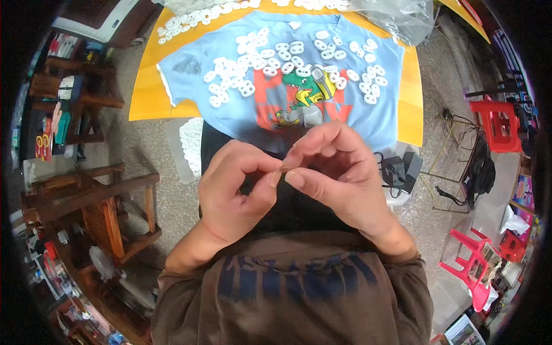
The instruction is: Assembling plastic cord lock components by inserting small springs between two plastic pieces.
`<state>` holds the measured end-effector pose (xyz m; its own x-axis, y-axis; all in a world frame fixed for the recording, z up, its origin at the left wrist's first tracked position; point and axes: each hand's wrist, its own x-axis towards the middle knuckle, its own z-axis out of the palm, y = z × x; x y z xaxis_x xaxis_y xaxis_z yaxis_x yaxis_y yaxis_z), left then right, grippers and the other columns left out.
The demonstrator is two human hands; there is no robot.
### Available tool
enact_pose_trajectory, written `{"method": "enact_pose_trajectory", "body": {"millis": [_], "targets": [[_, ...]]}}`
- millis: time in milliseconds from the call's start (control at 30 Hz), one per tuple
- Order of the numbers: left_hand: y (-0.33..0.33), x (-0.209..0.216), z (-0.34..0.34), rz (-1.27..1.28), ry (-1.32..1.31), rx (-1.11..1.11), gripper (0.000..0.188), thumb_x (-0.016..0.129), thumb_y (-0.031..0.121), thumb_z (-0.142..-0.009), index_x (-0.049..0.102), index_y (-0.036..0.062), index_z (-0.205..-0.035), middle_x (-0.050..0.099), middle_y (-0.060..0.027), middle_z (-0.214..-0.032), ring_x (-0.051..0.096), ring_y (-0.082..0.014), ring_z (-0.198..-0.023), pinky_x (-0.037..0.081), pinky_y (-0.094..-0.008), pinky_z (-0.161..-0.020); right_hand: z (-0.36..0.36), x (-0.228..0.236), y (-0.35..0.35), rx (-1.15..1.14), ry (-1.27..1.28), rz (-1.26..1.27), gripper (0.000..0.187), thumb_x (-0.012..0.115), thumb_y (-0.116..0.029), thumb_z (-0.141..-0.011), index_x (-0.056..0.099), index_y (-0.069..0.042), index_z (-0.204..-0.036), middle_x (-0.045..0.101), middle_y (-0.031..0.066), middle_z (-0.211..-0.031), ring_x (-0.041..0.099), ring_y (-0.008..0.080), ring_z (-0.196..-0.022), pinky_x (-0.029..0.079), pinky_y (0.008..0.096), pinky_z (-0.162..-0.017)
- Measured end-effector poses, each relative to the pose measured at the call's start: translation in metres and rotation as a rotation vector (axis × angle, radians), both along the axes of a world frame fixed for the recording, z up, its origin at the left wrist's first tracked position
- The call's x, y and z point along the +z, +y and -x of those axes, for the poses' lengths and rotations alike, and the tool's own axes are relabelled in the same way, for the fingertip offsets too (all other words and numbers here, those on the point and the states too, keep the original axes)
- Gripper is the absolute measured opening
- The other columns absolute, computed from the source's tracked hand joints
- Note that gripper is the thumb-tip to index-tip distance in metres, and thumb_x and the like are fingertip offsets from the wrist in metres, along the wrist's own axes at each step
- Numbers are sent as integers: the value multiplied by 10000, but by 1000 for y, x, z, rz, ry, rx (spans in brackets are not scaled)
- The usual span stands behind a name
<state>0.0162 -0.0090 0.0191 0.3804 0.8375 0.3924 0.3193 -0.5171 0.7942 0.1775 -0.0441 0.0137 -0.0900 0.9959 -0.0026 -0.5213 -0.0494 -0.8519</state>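
My left hand [234,187] and my right hand [345,175] meet in front of my chest, with thumb and forefinger of each pinched together. A tiny brownish thing [285,167] shows between the fingertips, too small to name. Beyond my hands a light blue T-shirt [230,118] with a dinosaur print lies spread out. Many white oval pieces with two holes, such as this one [246,91], are scattered over it in loose groups. On the shirt's left sleeve sits a small heap of tiny dark bits [187,65], whose kind I cannot tell.
A yellow tabletop [150,95] shows under the shirt, with more white pieces [198,17] and a clear plastic bag [402,20] along its far side. Black adapters [401,171] lie at the right. Wooden furniture [109,221] stands left; red plastic stools [497,126] stand right.
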Motion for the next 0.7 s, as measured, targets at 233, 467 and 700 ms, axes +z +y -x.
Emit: {"method": "enact_pose_trajectory", "body": {"millis": [233, 467, 700], "targets": [[-15, 3, 0, 104, -41, -42, 169, 626, -64, -717, 589, 30, -852, 571, -72, -757, 554, -156, -624, 440, -232, -554, -1, -3, -7, -26, 12, -14, 211, 604, 46, -801, 491, -52, -949, 544, -6, -879, 520, 52, -808, 418, 196, -710], [-21, 4, 3, 741, -509, -112, 140, 564, -10, -838, 552, -6, -977, 539, -39, -844, 542, -75, -668, 440, -192, -594, 2, -2, -8, -13, 88, 17, 197, 583, 61, -807, 487, -50, -939, 542, -2, -883, 521, 48, -805, 422, 193, -704], [-22, 3, 1, 734, -569, -134, 129, 569, -10, -837, 547, -13, -964, 528, -44, -848, 548, -85, -668, 439, -193, -590, 2, 0, -9, -46, 119, 84, 226, 641, 29, -772, 487, -42, -921, 593, 54, -859, 567, 102, -806, 450, 235, -754]]}}
